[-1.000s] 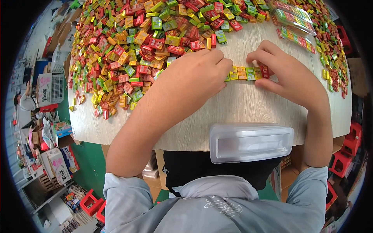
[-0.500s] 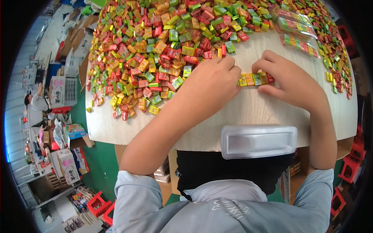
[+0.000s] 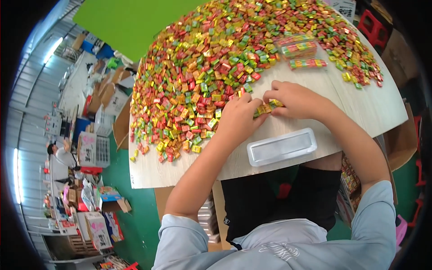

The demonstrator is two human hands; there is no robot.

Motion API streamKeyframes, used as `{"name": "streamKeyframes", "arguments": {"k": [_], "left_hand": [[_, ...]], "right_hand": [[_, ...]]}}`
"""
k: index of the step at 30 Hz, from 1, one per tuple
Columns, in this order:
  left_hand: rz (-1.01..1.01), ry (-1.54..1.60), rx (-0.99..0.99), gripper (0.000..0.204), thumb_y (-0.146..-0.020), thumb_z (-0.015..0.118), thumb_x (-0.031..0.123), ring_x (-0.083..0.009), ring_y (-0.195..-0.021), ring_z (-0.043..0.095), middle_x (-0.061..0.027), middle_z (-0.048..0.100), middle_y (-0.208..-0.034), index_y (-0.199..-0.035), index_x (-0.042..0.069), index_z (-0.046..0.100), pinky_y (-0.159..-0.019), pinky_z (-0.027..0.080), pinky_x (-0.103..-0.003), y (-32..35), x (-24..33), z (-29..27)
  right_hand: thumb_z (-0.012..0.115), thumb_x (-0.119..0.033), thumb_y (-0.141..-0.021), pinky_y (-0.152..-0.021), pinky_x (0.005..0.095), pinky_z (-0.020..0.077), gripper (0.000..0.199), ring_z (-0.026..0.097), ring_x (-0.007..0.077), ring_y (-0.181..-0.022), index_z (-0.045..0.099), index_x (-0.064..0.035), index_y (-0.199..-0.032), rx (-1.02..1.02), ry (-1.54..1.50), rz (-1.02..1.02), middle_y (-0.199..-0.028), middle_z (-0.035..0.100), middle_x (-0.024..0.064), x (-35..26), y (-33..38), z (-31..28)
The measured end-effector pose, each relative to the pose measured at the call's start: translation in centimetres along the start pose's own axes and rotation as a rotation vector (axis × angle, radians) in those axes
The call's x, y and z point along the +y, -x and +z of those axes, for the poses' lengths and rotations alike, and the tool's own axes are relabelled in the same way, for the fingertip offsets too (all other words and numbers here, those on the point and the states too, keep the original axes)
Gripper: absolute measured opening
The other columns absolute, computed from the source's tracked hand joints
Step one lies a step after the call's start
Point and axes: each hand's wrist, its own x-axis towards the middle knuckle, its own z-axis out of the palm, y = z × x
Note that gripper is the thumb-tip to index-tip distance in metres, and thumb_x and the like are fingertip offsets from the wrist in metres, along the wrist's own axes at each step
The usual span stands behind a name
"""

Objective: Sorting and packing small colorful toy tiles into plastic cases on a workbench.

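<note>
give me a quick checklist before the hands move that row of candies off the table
1. Row of candies lined up between both hands: ok, a short straight row shows between the fingertips.
2. Left hand at the row's left end: ok, fingers rest against it.
3. Right hand at the row's right end: ok, it covers that end.
4. Clear tray within reach and empty: ok, it lies near the table edge just below the hands, nothing in it.
5. Bare table between row and tray: ok.
6. Number of candies in the row: cannot tell, the hands hide part of it.
</note>
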Motion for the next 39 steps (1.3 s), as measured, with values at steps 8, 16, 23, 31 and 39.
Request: {"name": "streamKeyframes", "arguments": {"k": [8,16,23,31,39], "left_hand": [[0.02,0.025,0.103,0.028,-0.083,0.086,0.024,-0.0331,-0.089,0.068,-0.0114,0.064,-0.091,-0.105,0.009,0.077,-0.078,0.055,-0.046,-1.5,1.1,-3.4],[0.058,0.021,0.128,0.028,-0.079,0.088,0.022,-0.0318,-0.084,0.065,-0.0098,0.061,-0.088,-0.1,0.009,0.075,-0.076,0.053,-0.045,1.6,6.8,-8.6],[-0.021,0.094,0.036,0.033,-0.08,0.09,0.022,-0.0319,-0.09,0.065,-0.0105,0.064,-0.093,-0.106,0.009,0.075,-0.078,0.053,-0.043,5.4,9.1,-7.6],[-0.066,0.025,0.248,0.062,-0.084,0.088,0.025,-0.0369,-0.118,0.055,-0.0141,0.062,-0.132,-0.138,0.006,0.063,-0.104,0.044,-0.048,10.3,9.9,-2.5],[-0.113,-0.097,0.212,0.066,-0.093,0.075,0.03,-0.0375,-0.146,0.043,-0.0175,0.051,-0.161,-0.149,0.001,0.057,-0.116,0.035,-0.046,11.9,11.1,-1.6]], "right_hand": [[0.079,-0.022,-0.091,-0.092,0.0482,0.0514,0.034,0.064,0.0351,-0.109,0.068,-0.0119,-0.122,0.217,0.034,-0.046,-0.112,0.062,0.0135,-0.8,1.1,-1.7],[0.08,-0.018,-0.089,-0.088,0.0473,0.0511,0.032,0.063,0.0357,-0.103,0.069,-0.0098,-0.117,0.324,0.046,-0.143,-0.107,0.061,0.013,-7.1,7.0,-4.2],[0.079,-0.017,-0.087,-0.087,0.0478,0.0505,0.033,0.063,0.0371,-0.1,0.067,-0.006,-0.116,0.295,0.022,-0.079,-0.105,0.061,0.0141,-9.3,10.6,-1.6],[0.077,-0.014,-0.089,-0.102,0.0447,0.0486,0.045,0.056,0.0372,-0.116,0.062,-0.0041,-0.13,0.506,-0.118,0.0,-0.125,0.058,0.0156,-8.0,12.4,1.8],[0.079,-0.01,-0.085,-0.099,0.0449,0.0509,0.047,0.058,0.0348,-0.116,0.065,-0.0088,-0.13,0.558,0.034,-0.02,-0.129,0.059,0.0117,-7.9,14.2,3.9]]}}
